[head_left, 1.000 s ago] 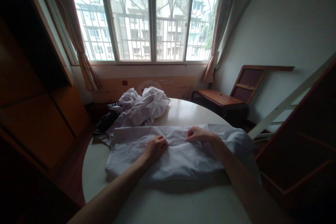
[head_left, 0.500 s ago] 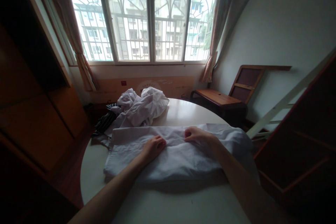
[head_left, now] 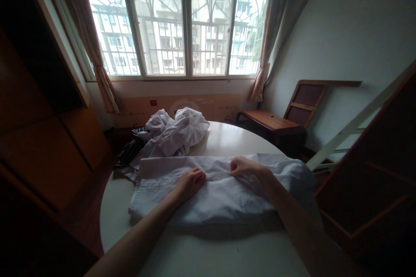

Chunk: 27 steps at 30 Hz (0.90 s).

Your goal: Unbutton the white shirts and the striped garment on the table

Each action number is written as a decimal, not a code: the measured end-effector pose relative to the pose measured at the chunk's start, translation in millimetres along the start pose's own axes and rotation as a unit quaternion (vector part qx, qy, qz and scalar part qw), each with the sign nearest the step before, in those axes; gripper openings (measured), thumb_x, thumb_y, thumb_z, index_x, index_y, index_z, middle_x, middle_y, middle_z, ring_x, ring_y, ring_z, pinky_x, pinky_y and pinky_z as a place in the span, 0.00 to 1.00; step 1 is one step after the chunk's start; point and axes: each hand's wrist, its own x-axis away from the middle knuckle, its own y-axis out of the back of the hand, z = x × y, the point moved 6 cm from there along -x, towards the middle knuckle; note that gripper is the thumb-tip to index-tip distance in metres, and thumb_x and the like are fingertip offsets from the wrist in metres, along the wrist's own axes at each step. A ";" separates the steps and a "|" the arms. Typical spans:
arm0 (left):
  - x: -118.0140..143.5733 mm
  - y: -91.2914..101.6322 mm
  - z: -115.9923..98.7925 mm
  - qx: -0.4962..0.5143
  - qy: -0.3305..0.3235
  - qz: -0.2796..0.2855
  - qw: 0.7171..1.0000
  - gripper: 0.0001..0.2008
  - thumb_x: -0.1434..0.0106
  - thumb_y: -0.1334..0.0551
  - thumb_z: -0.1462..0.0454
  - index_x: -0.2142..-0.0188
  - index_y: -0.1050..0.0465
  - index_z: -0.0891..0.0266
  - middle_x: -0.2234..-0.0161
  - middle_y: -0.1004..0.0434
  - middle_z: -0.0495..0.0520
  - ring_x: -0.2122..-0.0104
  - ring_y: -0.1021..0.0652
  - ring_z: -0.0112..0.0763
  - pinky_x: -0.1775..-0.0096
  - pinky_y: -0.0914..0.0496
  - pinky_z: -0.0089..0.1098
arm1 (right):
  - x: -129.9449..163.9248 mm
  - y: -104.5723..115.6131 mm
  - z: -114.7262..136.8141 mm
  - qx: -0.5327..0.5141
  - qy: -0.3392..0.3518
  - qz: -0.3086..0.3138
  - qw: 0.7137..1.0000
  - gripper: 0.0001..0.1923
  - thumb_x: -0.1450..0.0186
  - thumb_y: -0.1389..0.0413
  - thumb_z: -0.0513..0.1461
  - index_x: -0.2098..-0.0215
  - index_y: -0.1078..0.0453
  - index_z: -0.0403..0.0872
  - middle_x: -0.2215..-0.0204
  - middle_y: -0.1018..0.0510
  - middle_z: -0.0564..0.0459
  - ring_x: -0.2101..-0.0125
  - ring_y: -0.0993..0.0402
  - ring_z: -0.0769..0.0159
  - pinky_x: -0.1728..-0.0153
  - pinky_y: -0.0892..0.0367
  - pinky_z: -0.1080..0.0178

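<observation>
A white cloth garment (head_left: pixel 214 201), folded into a long strip, lies across the round table in front of me. Its left end is squared off, while the right end is bunched and hangs near the table's edge. My left hand (head_left: pixel 191 181) rests on the middle of the strip, its curled fingers closed on the fabric. A short way to the right, my right hand (head_left: pixel 243 167) pinches the same cloth near its far edge. Creases run between the two hands. The fingertips of both are partly hidden.
Behind the strip sits a crumpled heap of white clothes (head_left: pixel 182 132), with a dark striped cloth (head_left: pixel 131 150) at its left. They share the white round table (head_left: pixel 240 136). A wooden bench (head_left: pixel 271 120) stands at the far right, and cabinets (head_left: pixel 42 160) line the left.
My right hand and the right end of the garment sit very slightly farther right. My left hand has hardly moved, and both hands keep the same grip.
</observation>
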 end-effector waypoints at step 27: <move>0.5 0.2 0.2 0.006 0.006 0.003 1.000 0.08 0.42 0.47 0.67 0.68 0.30 0.59 0.66 0.27 0.50 0.67 0.29 0.27 0.64 0.36 0.24 | -9.9 -6.2 -7.8 0.028 0.044 0.035 0.998 0.04 0.50 0.46 0.34 0.74 0.32 0.41 0.80 0.33 0.56 0.78 0.41 0.73 0.79 0.48 0.71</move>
